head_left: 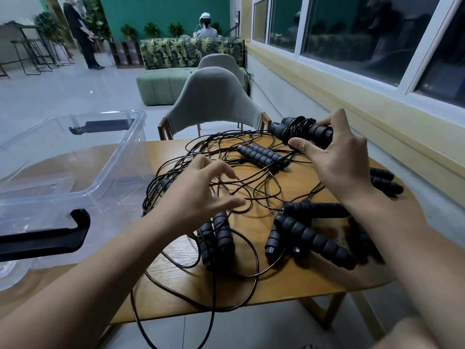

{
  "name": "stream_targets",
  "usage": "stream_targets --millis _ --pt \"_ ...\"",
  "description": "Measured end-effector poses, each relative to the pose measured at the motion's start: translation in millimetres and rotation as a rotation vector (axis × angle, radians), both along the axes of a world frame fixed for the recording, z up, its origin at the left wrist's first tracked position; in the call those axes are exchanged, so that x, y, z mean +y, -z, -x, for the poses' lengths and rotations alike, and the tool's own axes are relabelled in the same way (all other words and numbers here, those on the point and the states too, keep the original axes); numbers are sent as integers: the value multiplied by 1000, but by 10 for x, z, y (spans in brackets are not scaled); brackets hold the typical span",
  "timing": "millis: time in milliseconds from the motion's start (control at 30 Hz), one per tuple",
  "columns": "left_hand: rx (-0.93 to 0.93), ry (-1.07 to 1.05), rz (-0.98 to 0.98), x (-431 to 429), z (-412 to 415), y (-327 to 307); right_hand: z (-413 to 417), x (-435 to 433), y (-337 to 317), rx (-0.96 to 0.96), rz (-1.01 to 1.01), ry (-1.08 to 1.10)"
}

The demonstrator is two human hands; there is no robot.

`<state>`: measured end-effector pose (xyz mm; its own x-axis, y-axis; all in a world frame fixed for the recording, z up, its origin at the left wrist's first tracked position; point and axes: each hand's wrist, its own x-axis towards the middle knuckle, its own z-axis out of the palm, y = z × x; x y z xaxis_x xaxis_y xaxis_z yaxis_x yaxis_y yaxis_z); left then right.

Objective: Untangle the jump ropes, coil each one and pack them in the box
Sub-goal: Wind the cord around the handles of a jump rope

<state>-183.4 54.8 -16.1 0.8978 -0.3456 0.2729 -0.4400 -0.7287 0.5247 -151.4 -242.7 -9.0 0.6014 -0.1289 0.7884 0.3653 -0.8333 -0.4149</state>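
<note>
Our right hand [337, 159] grips the coiled rope [302, 131] at far right, its handles lying crosswise. The box [113, 162] sits well to the left, nearer our left hand [201, 187], which hovers loosely spread over the tangle [263, 155].

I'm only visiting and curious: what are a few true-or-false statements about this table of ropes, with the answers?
1. The right hand grips a bundled jump rope, with cord wound round its handles. True.
2. The clear plastic box already holds coiled ropes. False: no rope shows inside it.
3. The tangled cords lie on the wooden table. True.
4. The left hand grips a foam handle. False: it holds no handle; its fingers are spread loosely over the tangled cords.
</note>
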Motion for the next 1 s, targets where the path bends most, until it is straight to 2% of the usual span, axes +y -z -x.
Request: stream_targets --millis 167,267,333,433,533,700,867,933,1000 --pt "-32 0 -101 -11 -22 63 15 6 -12 -7 6 -7" --pt "51 -30 -65 -2 -26 47 -1 -32 -11 1 -2 3" --pt "126 -27 65 14 17 10 -13 -69 1 10 -8 16" --pt "264 -16 376 -8 94 -36 -16 -113 13 26 -17 40" --pt "225 -81 498 -27 120 -47 -17 -115 18 30 -3 41" --pt "122 -58 408 1 120 -50 -31 -118 31 49 13 56" --pt "103 129 13 -30 176 -76 -41 -145 45 61 21 67" --pt "154 175 -25 -53 221 -99 -39 -144 45 61 27 67" --pt "196 207 41 -43 237 -119 -45 -151 44 58 31 69"
